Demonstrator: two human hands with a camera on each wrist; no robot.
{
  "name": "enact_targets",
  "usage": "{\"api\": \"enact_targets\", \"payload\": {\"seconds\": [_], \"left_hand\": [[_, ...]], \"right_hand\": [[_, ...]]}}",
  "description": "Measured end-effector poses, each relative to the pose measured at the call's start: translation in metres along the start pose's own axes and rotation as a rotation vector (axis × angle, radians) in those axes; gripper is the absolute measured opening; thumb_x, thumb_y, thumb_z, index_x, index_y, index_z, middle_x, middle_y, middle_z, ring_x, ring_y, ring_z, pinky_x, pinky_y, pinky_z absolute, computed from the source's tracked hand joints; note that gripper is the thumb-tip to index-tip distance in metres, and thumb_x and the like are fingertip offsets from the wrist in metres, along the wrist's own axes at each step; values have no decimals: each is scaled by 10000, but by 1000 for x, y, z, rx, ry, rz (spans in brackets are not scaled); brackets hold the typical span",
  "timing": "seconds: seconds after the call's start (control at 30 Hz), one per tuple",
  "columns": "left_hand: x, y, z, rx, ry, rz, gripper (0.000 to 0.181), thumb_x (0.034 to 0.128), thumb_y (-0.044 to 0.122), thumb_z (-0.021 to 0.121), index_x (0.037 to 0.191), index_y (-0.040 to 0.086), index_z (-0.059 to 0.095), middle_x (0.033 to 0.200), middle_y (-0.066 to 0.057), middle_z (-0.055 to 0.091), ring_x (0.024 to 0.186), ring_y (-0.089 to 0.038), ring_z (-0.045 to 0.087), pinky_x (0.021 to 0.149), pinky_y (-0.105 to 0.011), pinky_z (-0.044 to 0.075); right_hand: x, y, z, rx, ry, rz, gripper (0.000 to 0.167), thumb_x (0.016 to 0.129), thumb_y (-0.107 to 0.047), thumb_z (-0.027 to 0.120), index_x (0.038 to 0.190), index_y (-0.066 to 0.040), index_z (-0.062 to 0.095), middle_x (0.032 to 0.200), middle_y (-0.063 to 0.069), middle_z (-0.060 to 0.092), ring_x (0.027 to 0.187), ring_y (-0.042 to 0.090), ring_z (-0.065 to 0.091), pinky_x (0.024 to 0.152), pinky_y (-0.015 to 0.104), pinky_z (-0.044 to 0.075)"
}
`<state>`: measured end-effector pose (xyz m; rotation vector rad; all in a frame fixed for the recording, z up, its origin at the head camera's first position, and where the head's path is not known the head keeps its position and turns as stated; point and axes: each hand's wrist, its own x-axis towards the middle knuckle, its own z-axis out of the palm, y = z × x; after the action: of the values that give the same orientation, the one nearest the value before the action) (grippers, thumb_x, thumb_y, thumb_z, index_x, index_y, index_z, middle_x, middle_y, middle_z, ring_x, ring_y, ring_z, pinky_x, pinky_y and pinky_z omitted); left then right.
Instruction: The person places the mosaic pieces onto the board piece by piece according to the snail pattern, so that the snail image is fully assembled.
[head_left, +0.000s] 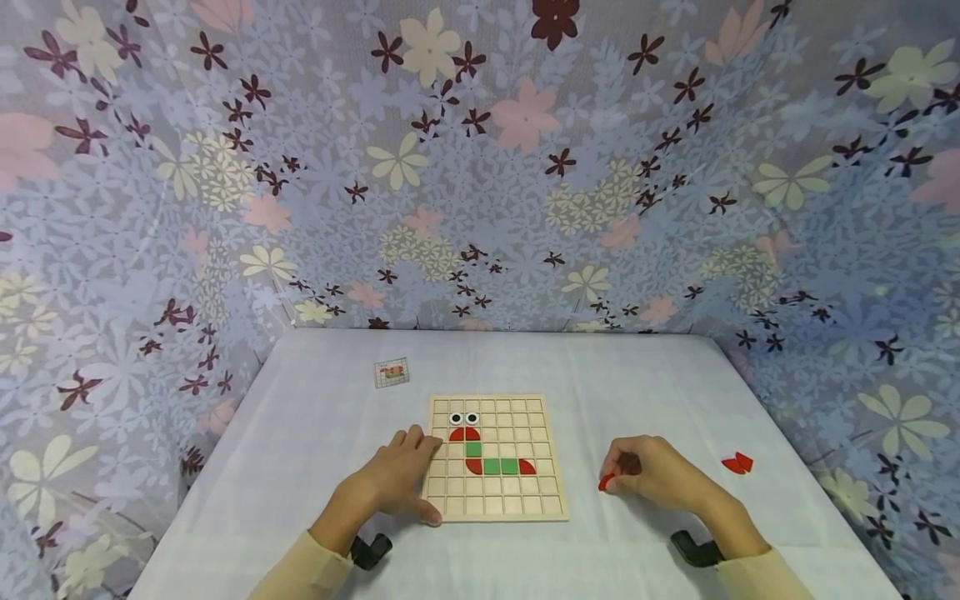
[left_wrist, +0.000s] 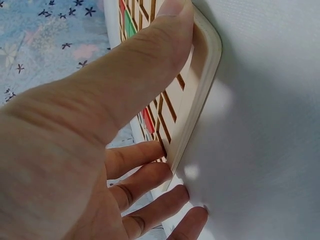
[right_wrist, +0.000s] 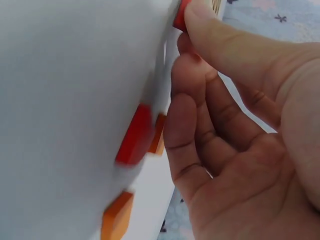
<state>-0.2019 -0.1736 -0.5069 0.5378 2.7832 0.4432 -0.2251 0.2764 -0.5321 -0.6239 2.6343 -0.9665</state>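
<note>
A wooden grid board [head_left: 555, 492] lies mid-table. Set in its cells are two eye tiles [head_left: 456, 418], several red quarter-circle tiles [head_left: 527, 467] and three green square tiles [head_left: 491, 467]. My left hand [head_left: 393, 477] rests against the board's left side. Its thumb touches the near corner and the fingers lie along the edge; the left wrist view shows the thumb on the rim [left_wrist: 212, 47]. To the right of the board, my right hand [head_left: 660, 472] pinches a small red tile [head_left: 606, 482] between thumb and fingertips. The held tile's full shape is hidden.
Two red tiles [head_left: 737, 463] lie on the white table at the far right. In the right wrist view, a red tile [right_wrist: 134, 137] and orange-looking tiles [right_wrist: 117, 215] lie below the hand. A small picture card [head_left: 392, 372] sits behind the board. Patterned fabric [head_left: 480, 208] surrounds the table.
</note>
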Motion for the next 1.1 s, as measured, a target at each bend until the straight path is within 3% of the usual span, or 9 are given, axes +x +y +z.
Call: {"api": "enact_targets", "payload": {"seconds": [0.3,0.47,0.63,0.87,1.1], "left_hand": [[0,1,0,17,-10,8,1131,747,449,1121,1637,30,564,1310,-89,555,1186,-272,496,991,-518,537],[0,2,-1,6,-9,3,1156,719,449,1134,1635,29,566,1309,-87,557,1194,-267,500,1007,-544,548],[0,2,0,14,1,10,1172,707,459,1137,1635,34,563,1312,-88,557,1193,-270,503,1003,-554,556],[0,1,1,-3,4,15,1144,709,434,1140,1616,30,571,1298,-86,551,1185,-274,503,1000,-554,548],[1,3,-1,0,3,7,1150,713,429,1139,1628,29,568,1311,-93,555,1202,-284,506,1020,-567,549]], "right_hand": [[30,-24,11,-11,80,-78,143,1006,-144,923,1013,-209,797,968,-126,820,854,1,713,804,241,609],[54,-42,17,-3,106,-124,96,1042,-118,879,1062,-186,815,998,-90,847,879,71,764,812,243,619],[80,-58,27,16,92,-153,61,1075,-115,839,1098,-171,831,1031,-60,875,915,147,818,823,236,619],[113,-75,43,15,71,-159,56,1076,-120,844,1111,-164,847,1034,-55,870,881,48,766,833,246,611],[131,-88,50,-2,59,-151,57,1077,-94,834,1094,-143,857,1010,-46,857,846,31,738,826,257,608]]}}
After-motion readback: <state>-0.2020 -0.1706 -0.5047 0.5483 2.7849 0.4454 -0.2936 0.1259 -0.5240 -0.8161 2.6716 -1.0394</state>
